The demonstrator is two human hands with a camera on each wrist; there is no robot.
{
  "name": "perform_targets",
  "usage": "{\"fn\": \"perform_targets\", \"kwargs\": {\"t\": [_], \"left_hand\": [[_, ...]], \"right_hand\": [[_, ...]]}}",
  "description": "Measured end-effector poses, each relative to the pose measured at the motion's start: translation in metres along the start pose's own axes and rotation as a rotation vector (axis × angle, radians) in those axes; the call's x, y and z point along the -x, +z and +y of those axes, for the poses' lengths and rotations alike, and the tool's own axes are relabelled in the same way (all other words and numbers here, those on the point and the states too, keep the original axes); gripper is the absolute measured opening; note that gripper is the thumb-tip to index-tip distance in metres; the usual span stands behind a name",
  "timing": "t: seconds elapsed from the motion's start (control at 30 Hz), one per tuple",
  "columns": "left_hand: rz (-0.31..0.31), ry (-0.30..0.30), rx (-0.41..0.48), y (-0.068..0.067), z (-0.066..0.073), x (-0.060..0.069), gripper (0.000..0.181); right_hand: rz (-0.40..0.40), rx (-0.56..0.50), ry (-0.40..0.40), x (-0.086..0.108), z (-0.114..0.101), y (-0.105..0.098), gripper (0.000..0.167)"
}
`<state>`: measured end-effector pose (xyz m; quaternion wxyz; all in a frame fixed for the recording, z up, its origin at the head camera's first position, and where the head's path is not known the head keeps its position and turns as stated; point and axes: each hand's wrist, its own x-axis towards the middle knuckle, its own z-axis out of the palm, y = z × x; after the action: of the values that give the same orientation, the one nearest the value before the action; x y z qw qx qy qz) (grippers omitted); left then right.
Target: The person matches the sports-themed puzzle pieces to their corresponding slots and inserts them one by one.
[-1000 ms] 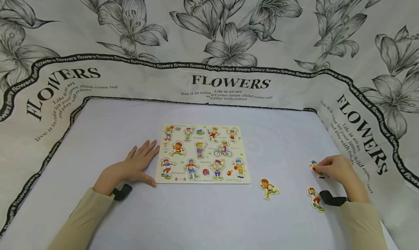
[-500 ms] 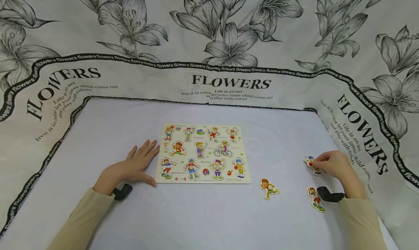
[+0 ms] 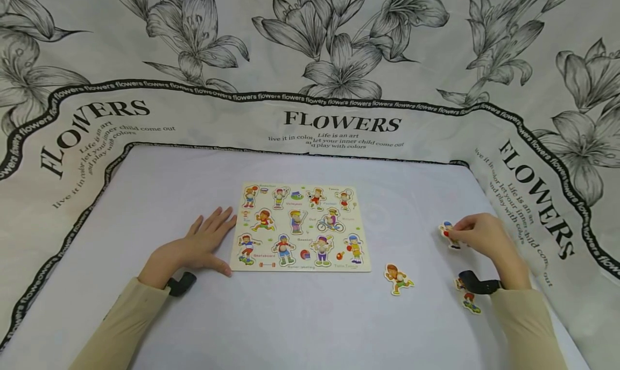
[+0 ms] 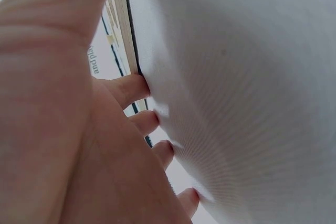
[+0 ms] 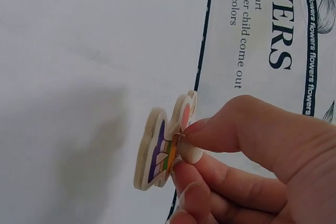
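In the head view my left hand (image 3: 205, 243) rests with spread fingers on the table at the left edge of a wooden sports puzzle board (image 3: 300, 257). Its fingertips (image 4: 135, 88) press on the white cloth beside the board's edge (image 4: 123, 30). My right hand (image 3: 484, 238) pinches a puzzle piece (image 3: 446, 231) with a blue cap and red ball, between thumb and finger at its white knob (image 5: 191, 153). The right wrist view shows this piece (image 5: 160, 153) edge-on, raised off the table with its shadow to the left.
A runner piece (image 3: 398, 279) lies right of the board. A skateboarder piece (image 3: 470, 301) lies under the right wrist, partly hidden by the black wrist camera (image 3: 477, 283). Flower-printed cloth (image 3: 339, 125) rises along the back and sides of the white table (image 3: 300, 327).
My right hand has moved left and a little away from me, carrying the pinched puzzle piece. The right wrist now covers part of the skateboarder piece. My left hand has stayed put.
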<state>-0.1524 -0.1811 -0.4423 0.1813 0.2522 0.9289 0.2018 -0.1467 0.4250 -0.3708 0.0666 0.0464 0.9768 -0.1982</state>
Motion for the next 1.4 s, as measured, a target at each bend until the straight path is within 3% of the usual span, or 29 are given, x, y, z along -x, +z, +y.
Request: {"fn": "perform_targets", "kwargs": {"t": [1.0,1.4], "left_hand": [[-0.014,-0.016,-0.002,-0.002,0.001,-0.002,0.131],[-0.012,-0.018,0.002,-0.003,0.004,-0.001,0.13]], "right_hand": [[-0.013,-0.081,-0.175,0.005,-0.107,0.012,0.017],[-0.047,-0.117,-0.224,0.004,-0.139,0.031,0.011]]}}
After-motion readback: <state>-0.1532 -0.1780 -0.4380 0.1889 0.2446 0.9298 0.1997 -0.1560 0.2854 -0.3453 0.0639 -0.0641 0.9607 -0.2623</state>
